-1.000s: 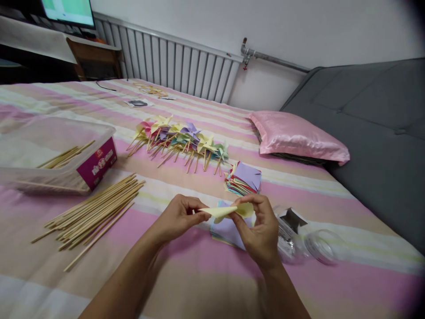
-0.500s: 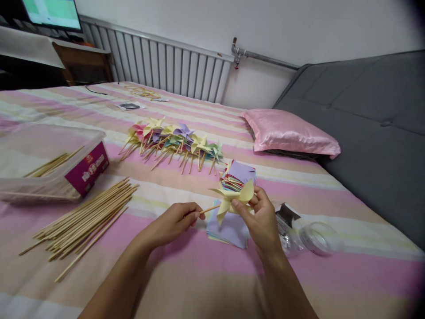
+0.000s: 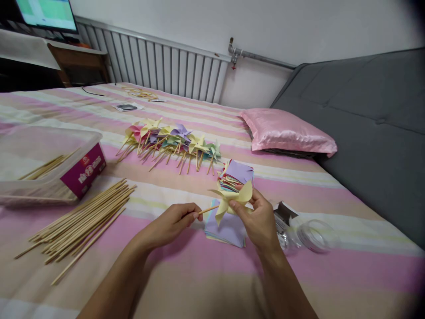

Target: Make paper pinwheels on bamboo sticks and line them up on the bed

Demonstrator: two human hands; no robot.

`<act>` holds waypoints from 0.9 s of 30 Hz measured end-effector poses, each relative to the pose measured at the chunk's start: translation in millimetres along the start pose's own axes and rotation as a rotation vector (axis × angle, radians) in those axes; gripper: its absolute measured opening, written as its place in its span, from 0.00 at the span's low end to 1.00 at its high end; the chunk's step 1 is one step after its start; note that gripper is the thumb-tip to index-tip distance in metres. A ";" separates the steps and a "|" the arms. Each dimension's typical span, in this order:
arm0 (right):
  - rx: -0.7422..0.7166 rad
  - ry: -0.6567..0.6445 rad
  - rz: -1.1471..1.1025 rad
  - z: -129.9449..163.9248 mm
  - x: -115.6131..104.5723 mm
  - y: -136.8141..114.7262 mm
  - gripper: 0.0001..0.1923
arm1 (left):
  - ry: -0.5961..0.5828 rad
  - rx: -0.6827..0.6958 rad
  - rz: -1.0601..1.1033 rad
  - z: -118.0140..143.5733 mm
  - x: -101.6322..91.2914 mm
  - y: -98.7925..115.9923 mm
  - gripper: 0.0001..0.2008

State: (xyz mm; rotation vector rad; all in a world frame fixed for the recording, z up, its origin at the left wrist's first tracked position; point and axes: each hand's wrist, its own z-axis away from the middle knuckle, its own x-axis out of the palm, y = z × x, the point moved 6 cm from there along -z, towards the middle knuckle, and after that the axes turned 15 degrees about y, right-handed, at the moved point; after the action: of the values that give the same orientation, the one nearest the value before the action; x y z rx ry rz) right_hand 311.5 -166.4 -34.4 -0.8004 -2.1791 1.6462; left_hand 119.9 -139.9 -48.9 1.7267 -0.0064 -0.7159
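Observation:
My left hand point(image 3: 179, 221) pinches a short wooden stick point(image 3: 208, 209) that points right toward a pale yellow paper pinwheel point(image 3: 226, 201). The pinwheel's centre is gripped by my right hand point(image 3: 257, 217), thumb in front and fingers behind. Whether the stick's tip touches the pinwheel's back is hidden. Under the pinwheel lies a stack of lilac and pastel paper squares point(image 3: 224, 230). Just behind it sits a pile of cut coloured paper point(image 3: 237, 172). Several finished pinwheels on sticks point(image 3: 172, 139) lie in a row farther back.
Loose wooden sticks point(image 3: 86, 221) lie at the left beside a clear plastic box point(image 3: 83, 173) holding more sticks. To the right are a small opened box point(image 3: 283, 215) and a round clear container point(image 3: 315, 235). A pink pillow point(image 3: 288, 130) rests against the grey headboard point(image 3: 365, 97).
The view has shifted slightly, so everything sits a little farther left. Both hands keep the same hold on the stick and the pinwheel.

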 end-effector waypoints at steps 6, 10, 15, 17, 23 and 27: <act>-0.011 0.010 0.015 0.8 -0.2 -0.5 0.17 | -0.035 -0.004 0.020 1.2 3.6 6.4 0.13; -0.101 0.128 -0.029 -0.3 -6.3 -8.9 0.26 | -0.004 -0.067 0.118 0.5 2.5 4.4 0.12; -0.161 0.351 -0.208 -1.6 -20.7 -11.0 0.23 | 0.237 -0.228 0.408 -4.1 -9.2 -9.6 0.12; -0.107 0.306 -0.206 -0.4 -15.9 -6.0 0.17 | 0.310 -0.231 0.496 -5.2 -12.4 -10.7 0.11; -0.021 0.026 -0.060 9.6 10.9 1.7 0.12 | 0.268 -0.157 0.529 -7.4 -6.0 -3.7 0.11; -0.011 -0.084 -0.069 13.2 19.2 -0.2 0.13 | 0.160 -0.156 0.483 -7.1 5.7 -3.4 0.12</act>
State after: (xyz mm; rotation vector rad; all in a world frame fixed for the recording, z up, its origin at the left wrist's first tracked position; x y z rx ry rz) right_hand 288.9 -165.4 -40.0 -0.6626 -2.2483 1.6639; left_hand 126.6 -134.8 -53.7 1.5454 -0.2428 -0.2152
